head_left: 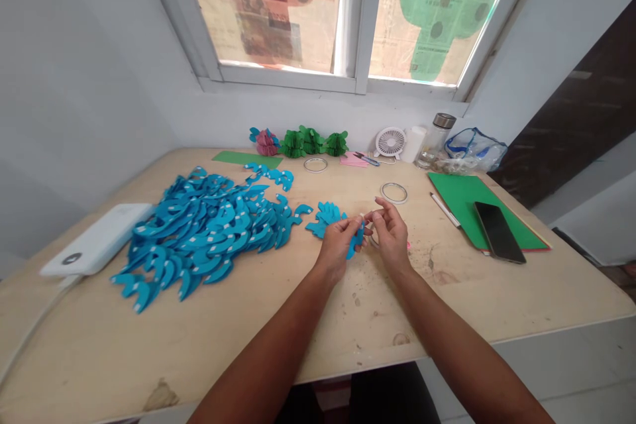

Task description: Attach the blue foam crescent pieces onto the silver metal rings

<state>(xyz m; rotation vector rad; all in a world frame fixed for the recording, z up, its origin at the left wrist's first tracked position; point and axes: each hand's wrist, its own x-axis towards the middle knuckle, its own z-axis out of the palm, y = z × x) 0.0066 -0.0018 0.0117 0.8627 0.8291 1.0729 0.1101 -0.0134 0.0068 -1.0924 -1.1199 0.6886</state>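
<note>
My left hand (338,243) pinches a blue curved cut-out (354,243) just above the table, in the middle of the view. Close beside it, my right hand (390,233) has thumb and forefinger pressed together at the cut-out's upper end, its other fingers partly raised. What lies between those right fingertips is too small to make out. Behind my left hand sits a small cluster of blue cut-outs (325,213). A large heap of similar blue cut-outs (213,228), many bearing small white squares, spreads over the table's left side.
A white power bank (97,238) with a cable lies far left. Silver rings (394,193), scissors (366,159), green paper ornaments (311,140), a small fan (390,143) and a glass bottle (435,142) occupy the back. At right, a phone (499,232) rests on green sheets (462,202) beside a pen (445,209).
</note>
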